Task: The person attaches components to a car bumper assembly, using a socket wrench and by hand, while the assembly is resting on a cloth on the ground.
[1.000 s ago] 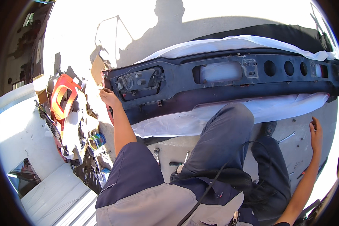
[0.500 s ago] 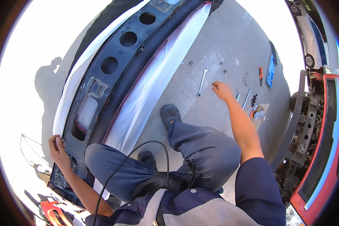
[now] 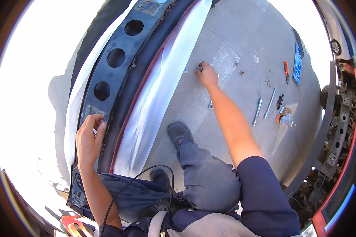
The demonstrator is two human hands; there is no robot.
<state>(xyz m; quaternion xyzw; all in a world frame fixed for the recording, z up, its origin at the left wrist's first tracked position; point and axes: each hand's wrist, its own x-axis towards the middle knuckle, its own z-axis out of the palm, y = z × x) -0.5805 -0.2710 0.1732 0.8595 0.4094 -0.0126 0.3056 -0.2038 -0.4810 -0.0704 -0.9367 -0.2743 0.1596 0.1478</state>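
Note:
A long dark bumper (image 3: pixel 110 75) with round holes runs along my left, edged in red and cushioned with white sheeting (image 3: pixel 170 71). My left hand (image 3: pixel 90 140) rests loosely at its metal bracket plate, fingers bent and a little apart from the thumb. Out over the concrete ground, my right hand (image 3: pixel 207 75) pinches a small metal fastener (image 3: pixel 199 69). Beneath that forearm the ring end of a spanner (image 3: pixel 211 106) shows; the rest is hidden.
At right lie two metal bars (image 3: pixel 269 102), orange-handled pliers (image 3: pixel 286 73), a blue plate (image 3: pixel 298 63), black fasteners (image 3: pixel 280 102) and a spray can (image 3: pixel 286 120). A red vehicle (image 3: pixel 344 177) with exposed front beam stands at far right. My feet (image 3: pixel 178 132) are below.
My right hand has reached forward and left, closing on the small fastener by the sheeting. My left hand has moved from the bumper's outer edge onto the bracket plate.

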